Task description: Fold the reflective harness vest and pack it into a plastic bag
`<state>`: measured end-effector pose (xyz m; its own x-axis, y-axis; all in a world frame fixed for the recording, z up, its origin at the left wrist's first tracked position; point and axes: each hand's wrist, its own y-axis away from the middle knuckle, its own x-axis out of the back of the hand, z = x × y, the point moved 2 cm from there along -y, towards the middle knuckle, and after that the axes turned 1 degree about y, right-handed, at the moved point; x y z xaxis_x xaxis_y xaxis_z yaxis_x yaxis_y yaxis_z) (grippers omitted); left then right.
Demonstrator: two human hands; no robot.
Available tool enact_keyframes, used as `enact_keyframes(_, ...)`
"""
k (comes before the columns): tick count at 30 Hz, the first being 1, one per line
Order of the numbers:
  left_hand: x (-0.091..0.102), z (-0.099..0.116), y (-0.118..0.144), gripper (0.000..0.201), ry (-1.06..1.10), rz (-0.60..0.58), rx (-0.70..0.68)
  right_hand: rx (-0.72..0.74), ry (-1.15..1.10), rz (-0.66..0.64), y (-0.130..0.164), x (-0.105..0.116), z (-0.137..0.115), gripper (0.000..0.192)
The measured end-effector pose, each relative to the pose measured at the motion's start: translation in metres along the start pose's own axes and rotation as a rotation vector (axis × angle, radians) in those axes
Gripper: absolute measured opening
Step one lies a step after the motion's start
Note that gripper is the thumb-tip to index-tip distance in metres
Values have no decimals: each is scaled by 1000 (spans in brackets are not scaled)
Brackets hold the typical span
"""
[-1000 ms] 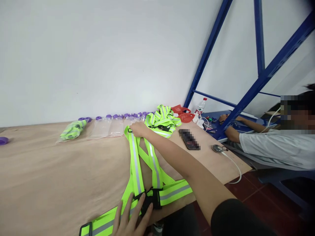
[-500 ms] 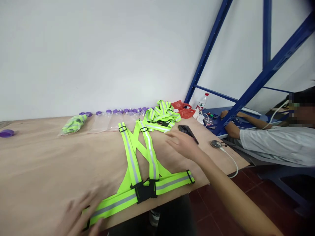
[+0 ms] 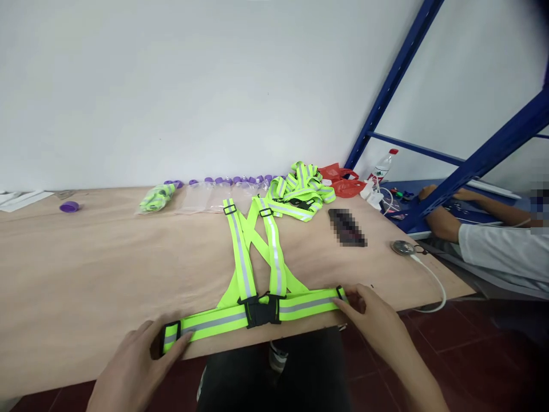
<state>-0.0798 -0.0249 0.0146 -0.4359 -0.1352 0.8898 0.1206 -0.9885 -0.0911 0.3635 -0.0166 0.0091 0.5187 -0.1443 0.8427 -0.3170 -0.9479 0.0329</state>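
A neon-yellow reflective harness (image 3: 256, 269) lies flat on the wooden table (image 3: 107, 269), its two shoulder straps crossing and its waist belt along the near edge with a black buckle (image 3: 259, 312) in the middle. My left hand (image 3: 132, 366) pinches the left end of the belt. My right hand (image 3: 373, 320) holds the right end at the black slider.
A heap of more neon harnesses (image 3: 300, 194) lies at the back, beside clear bags with purple caps (image 3: 214, 191) and a bagged harness (image 3: 156, 198). A phone (image 3: 347, 227) and a round charger with white cable (image 3: 403, 248) lie right. Another person's arm (image 3: 446, 226) rests by the blue rack (image 3: 484, 157).
My right hand came back from the far ends of the straps to the belt's right end. My left hand slid left to the belt's other end. The belt now lies straight.
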Motion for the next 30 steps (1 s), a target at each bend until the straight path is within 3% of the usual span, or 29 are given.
enact_keyframes(2, -3, 5, 0, 43, 63, -31, 59, 19, -28, 7, -1, -4, -4, 32)
enact_keyframes(5, -9, 10, 0, 46, 220, 20, 109, 68, -106, 36, -2, -10, -7, 35)
enact_keyframes(7, -14, 15, -1, 45, 317, 55, 90, 119, -209, 94, 0, -15, -9, 38)
enact_keyframes(10, -23, 24, -4, 42, 437, 14, 35, 147, -393, 182, 2, -26, -11, 35)
enact_keyframes(15, -32, 30, -10, 43, 482, -44, 5, 184, -589, 208, 5, -42, -17, 41)
enact_keyframes(23, -24, 43, -24, 51, 143, -131, 90, 289, -435, 329, 9, -36, -24, 36)
enact_keyframes(27, -24, 42, -26, 58, 162, -125, 199, 349, -318, 288, 8, -37, -19, 38)
enact_keyframes(30, -25, 41, -23, 60, 298, -120, 286, 337, -220, 292, 5, -38, -14, 43)
